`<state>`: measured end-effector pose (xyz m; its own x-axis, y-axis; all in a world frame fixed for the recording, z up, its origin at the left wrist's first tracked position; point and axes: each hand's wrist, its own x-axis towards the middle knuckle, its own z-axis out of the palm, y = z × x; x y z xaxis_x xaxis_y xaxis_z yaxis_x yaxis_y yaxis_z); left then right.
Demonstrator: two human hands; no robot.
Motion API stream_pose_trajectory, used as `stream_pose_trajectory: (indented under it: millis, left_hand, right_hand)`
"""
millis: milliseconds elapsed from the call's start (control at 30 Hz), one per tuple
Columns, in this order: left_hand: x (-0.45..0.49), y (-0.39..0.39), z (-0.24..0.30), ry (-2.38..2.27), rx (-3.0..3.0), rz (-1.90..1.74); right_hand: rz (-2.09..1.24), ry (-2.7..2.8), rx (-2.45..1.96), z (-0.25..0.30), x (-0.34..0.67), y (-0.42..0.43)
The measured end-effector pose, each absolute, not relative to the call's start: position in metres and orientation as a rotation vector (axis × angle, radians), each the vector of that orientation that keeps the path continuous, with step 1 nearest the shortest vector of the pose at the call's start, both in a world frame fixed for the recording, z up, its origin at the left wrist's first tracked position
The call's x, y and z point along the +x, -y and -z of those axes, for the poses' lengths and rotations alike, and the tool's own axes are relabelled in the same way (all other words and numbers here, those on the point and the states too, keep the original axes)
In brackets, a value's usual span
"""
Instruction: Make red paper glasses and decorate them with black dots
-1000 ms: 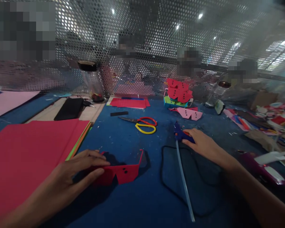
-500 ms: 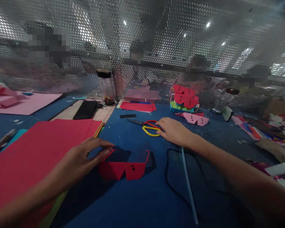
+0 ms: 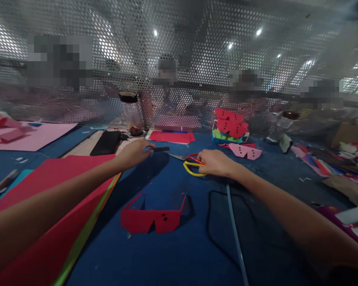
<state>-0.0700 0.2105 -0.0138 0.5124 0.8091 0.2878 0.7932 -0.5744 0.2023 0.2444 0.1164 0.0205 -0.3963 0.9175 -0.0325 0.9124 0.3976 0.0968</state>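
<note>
My left hand (image 3: 137,153) reaches to the far middle of the blue table, thumb and fingertips closed on the left end of a small black strip (image 3: 162,149). My right hand (image 3: 217,163) grips the red and yellow handles of the scissors (image 3: 193,166), whose blades point left toward the strip. Nearer to me stand red paper glasses (image 3: 167,220) with their arms folded back and a few black dots on the right half; neither hand touches them.
Red paper sheets (image 3: 62,222) lie under my left arm. A black phone-like pouch (image 3: 106,143), a lidded jar (image 3: 133,115), a small box (image 3: 226,137) with dotted red paper glasses, and pink paper glasses (image 3: 246,151) stand farther back. A pale blue tube (image 3: 234,226) and paper scraps lie right.
My left hand has left the red paper glasses and moved forward to the black strip. My right hand has closed around the scissors' handles and shifted them slightly right.
</note>
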Motion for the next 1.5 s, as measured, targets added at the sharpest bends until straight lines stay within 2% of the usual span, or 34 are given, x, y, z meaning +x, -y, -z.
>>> stream_pose_trajectory:
  millis: [233, 333, 700, 867, 1000, 1133, 1300, 1500]
  left_hand:
    - [-0.053, -0.242, 0.037, -1.395, 2.724, -0.537]
    - [-0.054, -0.246, 0.041, -1.385, 2.673, -0.608]
    - [-0.048, -0.240, 0.032, -1.426, 2.563, -0.725]
    - [-0.053, -0.219, -0.003, -1.403, 2.312, -1.046]
    - [-0.049, -0.175, -0.029, -1.170, 1.856, -1.200]
    - [-0.030, -0.104, -0.036, -0.973, 1.580, -1.162]
    - [-0.006, -0.025, -0.031, -0.786, 1.458, -1.120]
    - [0.001, 0.012, -0.029, -0.674, 1.310, -1.070]
  right_hand:
    - [1.235, -2.563, 2.199, -0.025, 0.276, -0.087]
    - [1.526, -2.551, 2.284, -0.026, 0.271, -0.077]
    - [1.760, -2.572, 2.200, -0.018, 0.246, -0.063]
    - [1.741, -2.794, 2.106, -0.024, 0.245, -0.058]
    - [1.735, -3.025, 1.985, -0.037, 0.243, -0.050]
    - [1.775, -3.106, 1.921, -0.045, 0.225, -0.025]
    - [1.848, -2.960, 1.838, -0.040, 0.194, 0.017]
    - [1.847, -3.011, 1.868, -0.036, 0.183, 0.046]
